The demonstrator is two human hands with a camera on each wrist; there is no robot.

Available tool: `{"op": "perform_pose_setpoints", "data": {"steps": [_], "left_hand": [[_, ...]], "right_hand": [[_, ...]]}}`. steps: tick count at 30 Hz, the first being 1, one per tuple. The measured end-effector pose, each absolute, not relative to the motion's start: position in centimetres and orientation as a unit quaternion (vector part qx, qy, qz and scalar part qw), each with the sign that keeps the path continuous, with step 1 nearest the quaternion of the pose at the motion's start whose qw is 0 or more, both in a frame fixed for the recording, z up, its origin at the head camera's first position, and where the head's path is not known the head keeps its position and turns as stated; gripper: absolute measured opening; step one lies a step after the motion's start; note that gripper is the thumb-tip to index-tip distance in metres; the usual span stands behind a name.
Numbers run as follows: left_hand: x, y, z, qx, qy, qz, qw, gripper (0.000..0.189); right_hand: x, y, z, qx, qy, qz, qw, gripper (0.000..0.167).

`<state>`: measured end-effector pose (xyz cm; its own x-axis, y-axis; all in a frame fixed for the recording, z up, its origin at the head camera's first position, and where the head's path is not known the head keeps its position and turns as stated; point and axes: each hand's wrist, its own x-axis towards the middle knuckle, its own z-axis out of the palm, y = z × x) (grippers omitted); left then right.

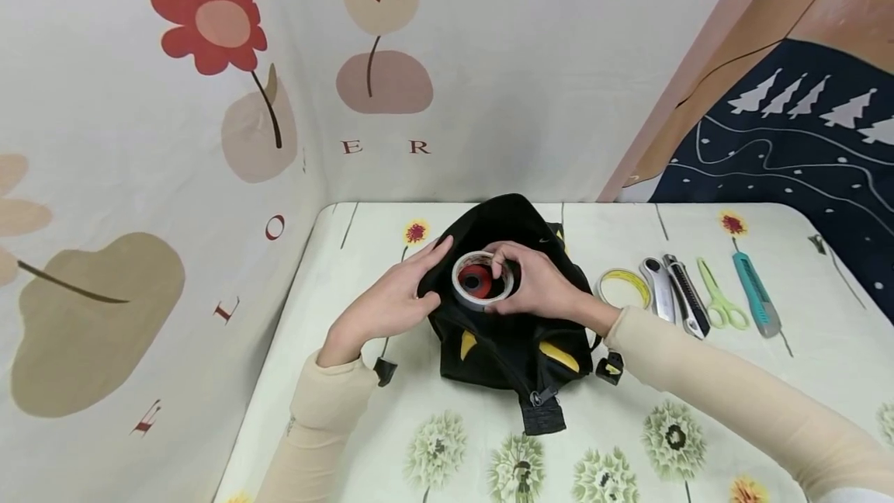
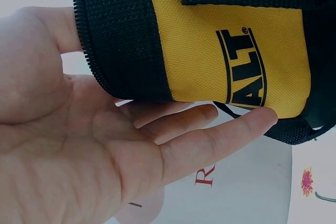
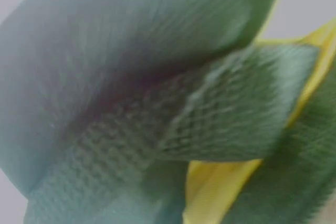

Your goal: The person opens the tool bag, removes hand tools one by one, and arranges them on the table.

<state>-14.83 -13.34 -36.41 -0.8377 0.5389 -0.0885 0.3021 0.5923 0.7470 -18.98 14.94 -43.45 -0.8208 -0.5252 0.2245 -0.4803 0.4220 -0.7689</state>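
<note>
A black and yellow tool bag (image 1: pixel 482 367) stands on the table with its mouth open. On its left rim is my left hand (image 1: pixel 391 297), the rim lying between the thumb and the rather straight fingers. In the left wrist view that hand (image 2: pixel 110 135) is beside the zipper edge and yellow panel of the bag (image 2: pixel 199 51). My right hand (image 1: pixel 534 282) pinches a grey tape roll (image 1: pixel 478 303) at the bag's mouth. Through its ring shows a round red thing (image 1: pixel 475 281) with a dark centre. Dark fabric of the bag (image 3: pixel 226 108) fills the blurred right wrist view.
Right of the bag lie a yellowish tape roll (image 1: pixel 624 289), a grey cutter (image 1: pixel 658 288), a black and silver utility knife (image 1: pixel 687 296), green scissors (image 1: pixel 719 297) and a teal utility knife (image 1: pixel 757 293). A strap buckle (image 1: pixel 611 368) rests close to the bag. A patterned cloth wall (image 1: pixel 489 99) stands behind.
</note>
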Motion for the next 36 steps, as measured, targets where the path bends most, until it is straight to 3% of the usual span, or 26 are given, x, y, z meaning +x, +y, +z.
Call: {"op": "perform_pose_setpoints", "data": {"steps": [6, 19, 36], "left_hand": [[-14.8, -13.4, -36.4, 0.234, 0.879, 0.384, 0.158, 0.085], [-14.7, -13.4, -36.4, 0.233, 0.877, 0.388, 0.160, 0.084], [-14.5, -13.5, -36.4, 0.232, 0.874, 0.393, 0.167, 0.084]], "right_hand": [[-17.3, 15.8, -41.7, -0.288, 0.838, -0.463, 0.018, 0.045], [-14.9, 19.8, -38.5, -0.276, 0.816, -0.505, -0.050, 0.045], [-12.5, 24.6, -36.7, -0.215, 0.825, -0.514, -0.095, 0.045]]}}
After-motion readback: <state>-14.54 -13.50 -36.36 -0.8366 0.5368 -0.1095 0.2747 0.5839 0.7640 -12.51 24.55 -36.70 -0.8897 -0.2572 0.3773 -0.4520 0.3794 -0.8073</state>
